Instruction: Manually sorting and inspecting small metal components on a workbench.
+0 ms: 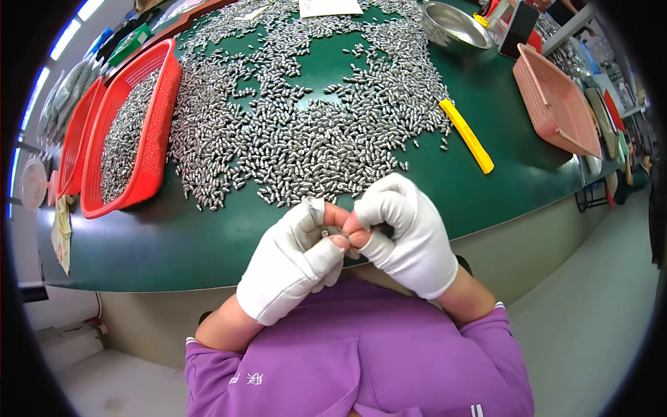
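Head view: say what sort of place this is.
Probably a factory workshop: small metal parts cover much of a green worktable, and more lie in a red basket.

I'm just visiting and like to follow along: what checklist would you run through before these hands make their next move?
1. Left hand and right hand together at the fingertips: ok.
2. Small metal piece at the left fingers in full view: not ok, partly hidden.
3. Right hand's grip on a piece: cannot tell, fingers cover it.
4. Yellow tool apart from both hands: ok.
5. Loose metal pieces seemingly within reach: ok.
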The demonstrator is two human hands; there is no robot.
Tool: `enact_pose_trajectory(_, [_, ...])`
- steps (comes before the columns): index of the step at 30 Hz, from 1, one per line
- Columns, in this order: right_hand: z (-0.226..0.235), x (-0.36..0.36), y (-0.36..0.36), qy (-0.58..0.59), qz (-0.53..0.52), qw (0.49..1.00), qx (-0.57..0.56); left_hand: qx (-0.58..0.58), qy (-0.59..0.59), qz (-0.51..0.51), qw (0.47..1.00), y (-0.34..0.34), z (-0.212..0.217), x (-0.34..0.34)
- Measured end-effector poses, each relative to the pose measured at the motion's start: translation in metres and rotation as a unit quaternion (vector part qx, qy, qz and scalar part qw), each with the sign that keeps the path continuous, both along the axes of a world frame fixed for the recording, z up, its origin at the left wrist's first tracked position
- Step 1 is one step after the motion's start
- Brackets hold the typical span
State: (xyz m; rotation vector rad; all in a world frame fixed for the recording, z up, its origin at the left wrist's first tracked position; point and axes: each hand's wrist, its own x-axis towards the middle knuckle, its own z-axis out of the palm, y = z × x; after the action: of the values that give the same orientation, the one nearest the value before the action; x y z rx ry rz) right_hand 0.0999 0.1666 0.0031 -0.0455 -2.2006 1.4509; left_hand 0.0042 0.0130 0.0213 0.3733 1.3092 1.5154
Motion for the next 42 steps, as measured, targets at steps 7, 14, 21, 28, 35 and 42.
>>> enact_pose_trajectory(7, [-0.003,-0.004,-0.005,0.035,-0.021,0.999,-0.011,-0.02,0.031,0.027,0.999,-0.004,-0.002,0.0])
enact_pose_trajectory(14, [-0.001,-0.003,0.001,0.067,0.024,0.99,0.119,-0.01,0.022,0.032,0.999,-0.005,-0.004,-0.003])
enact_pose_trajectory(21, [-0.004,-0.006,0.006,0.092,-0.007,0.98,0.178,0.004,0.015,0.024,1.0,-0.004,-0.004,-0.004])
enact_pose_trajectory(28, [-0.006,0.002,0.03,0.052,-0.227,0.94,0.251,0.093,-0.049,0.055,0.993,-0.004,-0.012,-0.006])
enact_pose_trajectory(35, [-0.006,0.003,0.026,-0.063,-0.184,0.92,0.341,0.122,-0.051,0.048,0.99,-0.005,-0.016,-0.009])
enact_pose_trajectory(42, [-0.002,0.005,0.021,-0.125,-0.167,0.9,0.383,0.076,-0.044,0.044,0.995,-0.005,-0.013,-0.008])
